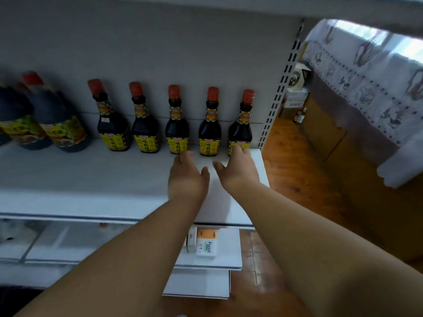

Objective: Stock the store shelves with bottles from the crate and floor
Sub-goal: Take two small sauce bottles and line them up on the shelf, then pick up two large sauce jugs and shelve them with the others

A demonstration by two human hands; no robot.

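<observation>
White metal makes up the shelf (96, 179), a broad deck that runs across the view with a pale back panel behind it and a slotted upright (283, 83) at its right end. Along the back stand the task's goods: two large dark jugs (45, 120) with red caps at the far left, then a row of five soy sauce bottles (176, 124), upright, evenly spaced, yellow labels facing out. The crate and any bottles on the floor are out of sight here.

Both bare forearms reach in over the deck's right end. The left hand (186, 177) hovers with fingers straight and relaxed, its tips just short of the third and fourth bottles and holding nothing. The right hand (238, 170) is likewise spread, and its fingertips reach the base of the rightmost bottle (241, 126); whether they actually touch the label I cannot tell, since the frame is soft there.

Below, a lower shelf carries a small box marked "Facial" (207, 244), and beyond the upright lie a wooden floor (297, 170) and a patterned cloth (366, 83) draped over furniture.

My reading is that the placing step for this row is at its close: the bottles stand and neither hand carries anything. The next move likely calls for drawing both arms back without clipping the nearest bottles, then turning down for more stock, for which the front of the deck offers room.
</observation>
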